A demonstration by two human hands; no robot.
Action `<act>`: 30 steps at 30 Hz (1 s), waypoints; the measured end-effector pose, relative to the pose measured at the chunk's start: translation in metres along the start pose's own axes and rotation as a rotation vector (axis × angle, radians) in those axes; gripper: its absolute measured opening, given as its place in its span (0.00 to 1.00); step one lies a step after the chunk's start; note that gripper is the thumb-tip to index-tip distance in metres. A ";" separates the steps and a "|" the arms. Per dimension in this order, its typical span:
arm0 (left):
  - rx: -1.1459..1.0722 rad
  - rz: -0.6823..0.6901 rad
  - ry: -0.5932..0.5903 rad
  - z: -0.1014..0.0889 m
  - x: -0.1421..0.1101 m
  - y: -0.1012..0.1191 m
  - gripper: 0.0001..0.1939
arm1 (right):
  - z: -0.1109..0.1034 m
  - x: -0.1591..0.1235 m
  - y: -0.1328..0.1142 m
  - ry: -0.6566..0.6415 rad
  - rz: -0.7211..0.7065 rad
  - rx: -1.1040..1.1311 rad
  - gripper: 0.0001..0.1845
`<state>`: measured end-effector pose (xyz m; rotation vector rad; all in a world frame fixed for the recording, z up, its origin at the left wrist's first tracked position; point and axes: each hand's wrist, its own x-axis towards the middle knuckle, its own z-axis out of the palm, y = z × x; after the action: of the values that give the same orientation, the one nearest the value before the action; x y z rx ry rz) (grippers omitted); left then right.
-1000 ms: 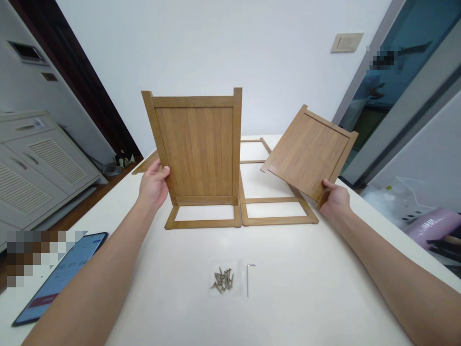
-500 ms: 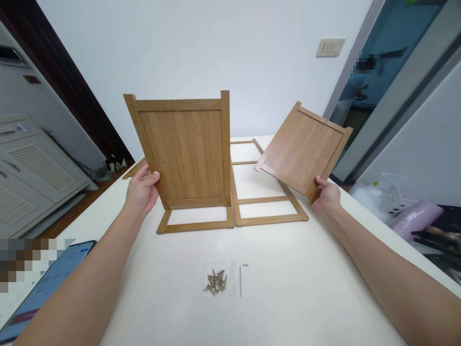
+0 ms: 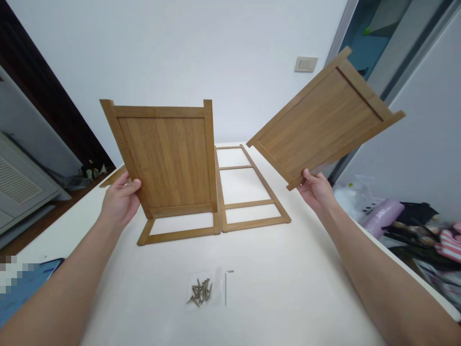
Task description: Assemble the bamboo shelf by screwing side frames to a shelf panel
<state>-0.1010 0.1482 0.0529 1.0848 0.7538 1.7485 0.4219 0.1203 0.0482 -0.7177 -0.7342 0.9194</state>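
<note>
Left hand (image 3: 120, 199) grips an upright wooden panel (image 3: 167, 161). Right hand (image 3: 316, 192) pinches a tilted wooden panel (image 3: 322, 117) near the table's (image 3: 273, 274) right edge

Phone (image 3: 27, 288) cropped left, left frame (image 3: 180, 236) seemingly half-hidden

2 bare forearms (image 3: 363, 254) reach forward, well apart. The left hand (image 3: 119, 201) and right hand (image 3: 319, 191) each grip firmly, thumbs (image 3: 134, 186) on the near side.

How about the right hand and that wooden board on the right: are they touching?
Touching. The head view shows the right hand gripping the wooden board by its lower edge, thumb resting against it.
</note>
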 end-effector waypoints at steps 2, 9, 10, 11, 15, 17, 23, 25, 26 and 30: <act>0.004 -0.007 0.011 0.000 0.000 0.000 0.24 | 0.000 0.001 0.005 -0.015 -0.006 -0.009 0.14; -0.003 -0.053 0.078 -0.002 -0.003 -0.001 0.24 | 0.003 0.014 0.014 -0.014 -0.110 -0.046 0.13; -0.003 -0.062 0.087 -0.002 -0.003 -0.001 0.24 | 0.002 0.018 0.016 -0.002 -0.113 -0.052 0.13; -0.001 -0.071 0.095 -0.002 -0.003 -0.001 0.24 | 0.002 0.022 0.018 0.009 -0.110 -0.057 0.12; 0.018 -0.086 0.134 -0.002 -0.004 -0.002 0.24 | 0.005 0.039 0.026 0.024 -0.074 -0.065 0.12; 0.031 -0.074 0.147 -0.002 -0.004 -0.003 0.24 | 0.010 0.048 0.031 0.017 -0.059 -0.060 0.11; 0.043 -0.047 0.195 -0.002 -0.004 -0.006 0.21 | 0.039 0.080 0.042 -0.052 -0.022 -0.080 0.10; 0.040 -0.047 0.212 -0.002 -0.004 -0.007 0.19 | 0.049 0.092 0.047 -0.066 -0.010 -0.093 0.10; 0.034 -0.043 0.228 -0.002 -0.005 -0.008 0.17 | 0.054 0.098 0.049 -0.064 -0.001 -0.099 0.10; 0.004 -0.060 0.295 -0.004 -0.005 -0.011 0.10 | 0.065 0.118 0.061 -0.032 0.065 -0.121 0.11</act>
<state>-0.0997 0.1478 0.0399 0.8061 0.9594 1.8779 0.3919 0.2644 0.0644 -0.8389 -0.8033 0.9535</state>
